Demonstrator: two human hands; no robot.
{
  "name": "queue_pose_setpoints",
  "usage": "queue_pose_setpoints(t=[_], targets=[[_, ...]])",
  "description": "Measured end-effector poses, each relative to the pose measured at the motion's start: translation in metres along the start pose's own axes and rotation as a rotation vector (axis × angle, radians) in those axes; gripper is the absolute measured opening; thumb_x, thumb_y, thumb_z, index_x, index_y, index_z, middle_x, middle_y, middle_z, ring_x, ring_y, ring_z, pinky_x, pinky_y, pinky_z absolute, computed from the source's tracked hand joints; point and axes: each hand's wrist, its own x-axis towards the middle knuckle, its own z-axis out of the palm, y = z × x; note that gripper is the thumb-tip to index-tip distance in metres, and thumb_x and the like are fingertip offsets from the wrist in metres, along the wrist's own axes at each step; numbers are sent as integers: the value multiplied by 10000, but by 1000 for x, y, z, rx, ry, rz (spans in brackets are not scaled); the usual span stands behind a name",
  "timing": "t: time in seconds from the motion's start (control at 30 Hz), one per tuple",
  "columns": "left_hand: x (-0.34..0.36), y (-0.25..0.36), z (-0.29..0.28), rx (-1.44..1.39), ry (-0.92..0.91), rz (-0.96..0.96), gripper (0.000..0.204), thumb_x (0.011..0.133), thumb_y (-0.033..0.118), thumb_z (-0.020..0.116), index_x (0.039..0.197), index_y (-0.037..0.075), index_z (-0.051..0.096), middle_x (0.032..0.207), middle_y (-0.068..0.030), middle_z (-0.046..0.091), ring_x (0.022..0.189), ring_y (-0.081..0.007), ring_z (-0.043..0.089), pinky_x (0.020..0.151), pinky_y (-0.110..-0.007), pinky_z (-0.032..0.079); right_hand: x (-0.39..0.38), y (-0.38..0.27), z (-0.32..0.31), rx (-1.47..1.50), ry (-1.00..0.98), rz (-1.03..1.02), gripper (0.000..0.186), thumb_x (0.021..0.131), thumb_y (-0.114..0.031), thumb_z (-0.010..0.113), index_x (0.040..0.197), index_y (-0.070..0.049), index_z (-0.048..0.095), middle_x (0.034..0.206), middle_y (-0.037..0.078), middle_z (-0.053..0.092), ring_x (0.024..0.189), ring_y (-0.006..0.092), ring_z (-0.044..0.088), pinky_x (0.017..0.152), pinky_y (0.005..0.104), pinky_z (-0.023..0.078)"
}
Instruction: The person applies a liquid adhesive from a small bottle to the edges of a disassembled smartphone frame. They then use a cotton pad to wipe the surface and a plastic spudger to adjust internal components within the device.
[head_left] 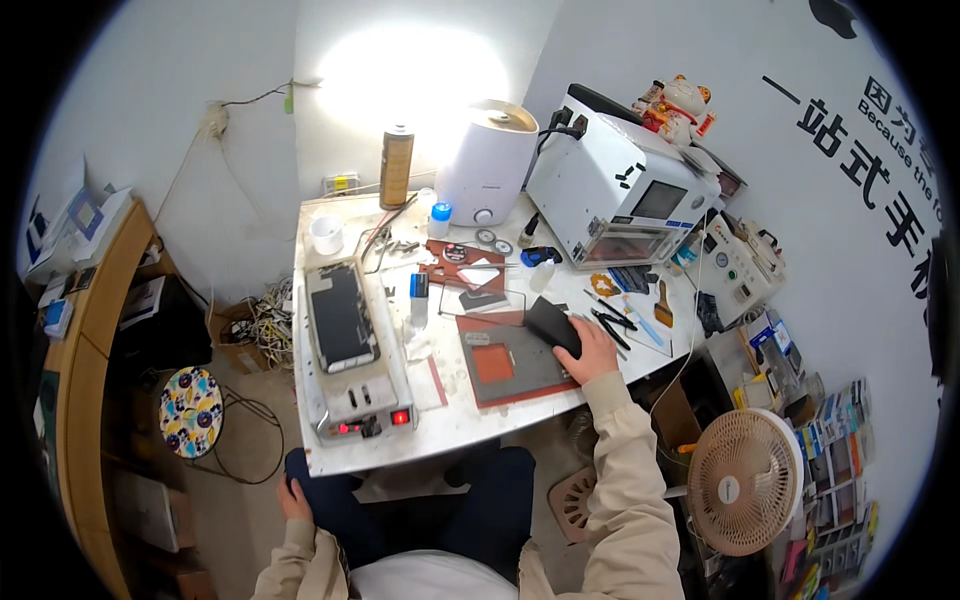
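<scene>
My right hand (595, 352) is closed on the edge of a black flat rectangular piece (551, 325), phone-sized, and holds it tilted above the upper right corner of a grey mat (535, 368). A red mat (487, 402) shows from under the grey one, and also through its square cutout. My left hand (295, 500) hangs low beside my left thigh, off the table; its fingers are partly hidden against the dark trousers. A bent wire frame (480, 312) lies just beyond the grey mat.
A heating plate machine (362, 390) with a phone-shaped dark panel stands at left. Tweezers and black pliers (612, 322) lie right of my hand. Behind are a humidifier (487, 165), a spray can (396, 168) and a white box machine (625, 185). A fan (745, 480) stands at lower right.
</scene>
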Motion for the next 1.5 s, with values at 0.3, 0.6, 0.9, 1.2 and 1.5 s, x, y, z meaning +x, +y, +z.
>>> queue_pose_setpoints(t=[0.3,0.6,0.9,1.2,1.5], targets=[[24,5,-14,119,-37,-71,476,1124,283,475,1497,-13,482,1431,-294,522,1301,-477,520,1113,-512,426,-10,11,-29,-16,278,324,668,836,-429,848,1367,-63,674,1276,169,633,1189,369,604,1022,478,502],[66,7,0,160,69,50,451,1100,210,521,1511,28,487,1432,-282,500,1268,-484,525,1083,-527,445,47,20,7,-212,193,421,695,820,-547,824,1345,-110,696,1346,148,638,1235,372,598,1029,523,482],[91,7,13,251,45,65,528,1065,246,587,1519,3,476,1457,-301,492,1322,-490,506,1137,-515,428,32,-38,-18,218,403,70,268,972,-145,744,1195,3,730,1243,195,715,1157,367,673,1020,429,519],[73,80,25,367,-137,-197,878,950,446,718,1622,42,323,1590,-260,402,1406,-478,463,1140,-548,430,58,-237,-65,561,86,-852,736,1057,-655,488,1225,16,741,1307,188,705,1217,364,677,999,481,537],[72,95,0,207,-139,-141,858,993,472,677,1626,15,319,1607,-277,376,1442,-477,429,1168,-520,405,116,-299,-17,713,-189,-922,1002,1050,-773,159,1327,32,688,1449,215,642,1450,418,520,1198,538,364]])
